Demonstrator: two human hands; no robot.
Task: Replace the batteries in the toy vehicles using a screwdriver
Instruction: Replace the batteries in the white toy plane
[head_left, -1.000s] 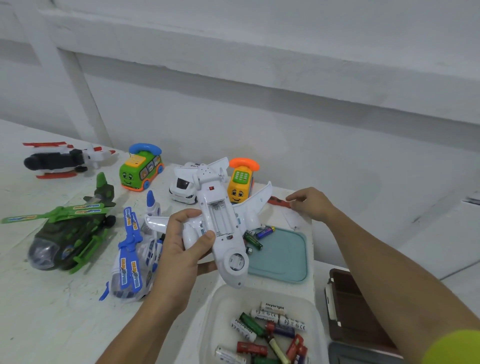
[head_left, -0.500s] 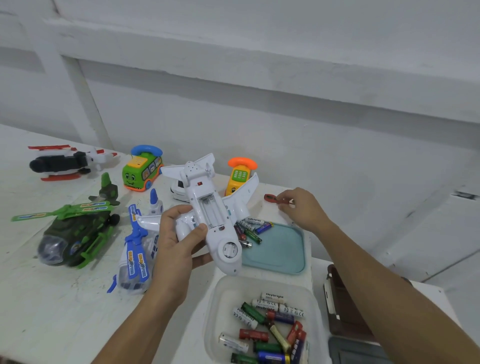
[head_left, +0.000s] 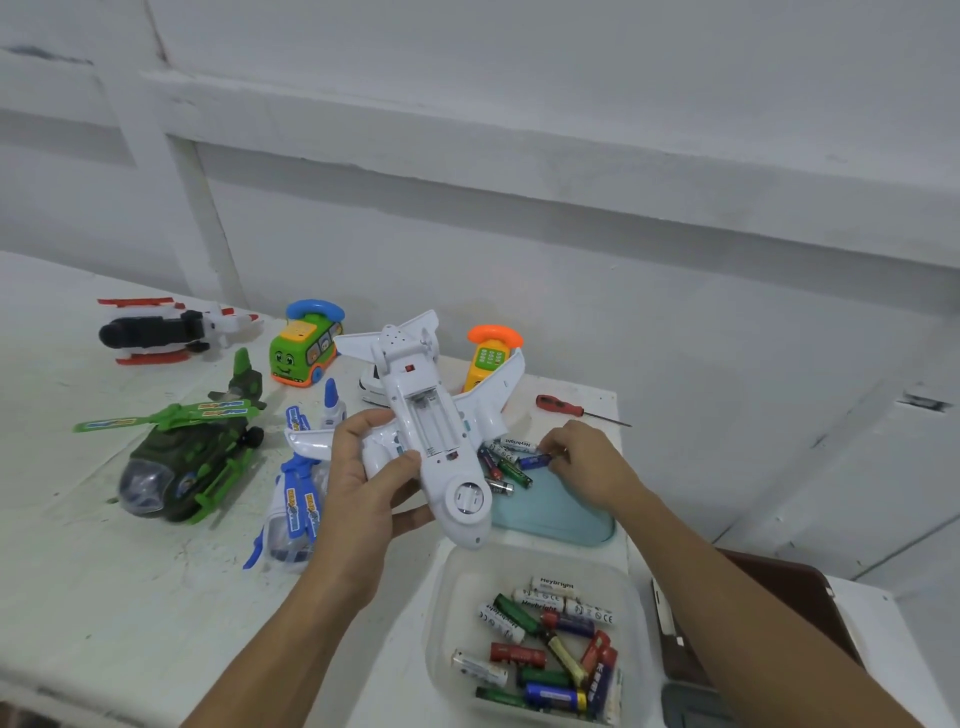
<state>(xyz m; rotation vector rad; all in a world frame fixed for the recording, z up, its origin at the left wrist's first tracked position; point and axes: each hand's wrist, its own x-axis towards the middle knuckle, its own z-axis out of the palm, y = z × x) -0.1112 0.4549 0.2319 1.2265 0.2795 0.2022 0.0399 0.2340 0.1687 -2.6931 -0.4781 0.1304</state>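
My left hand (head_left: 363, 478) grips a white toy airplane (head_left: 441, 431), belly up, with its battery compartment uncovered and empty. My right hand (head_left: 587, 462) reaches onto the teal tray (head_left: 561, 512) and pinches a blue battery (head_left: 535, 460) among several loose batteries (head_left: 501, 465) lying there. A red-handled screwdriver (head_left: 571, 408) lies on the table beyond the tray, free of both hands. A clear tub (head_left: 452, 613) near me holds several more batteries.
On the white table stand a green helicopter (head_left: 182, 462), a blue and white helicopter (head_left: 298, 499), a black, white and red toy (head_left: 166, 330), a green bus phone (head_left: 306, 345) and an orange phone toy (head_left: 491, 353). A brown case (head_left: 779, 613) sits at the right.
My right hand left the screwdriver on the table and came back toward me to the tray, where it now pinches a blue battery. My left hand kept the airplane, tilting it slightly.
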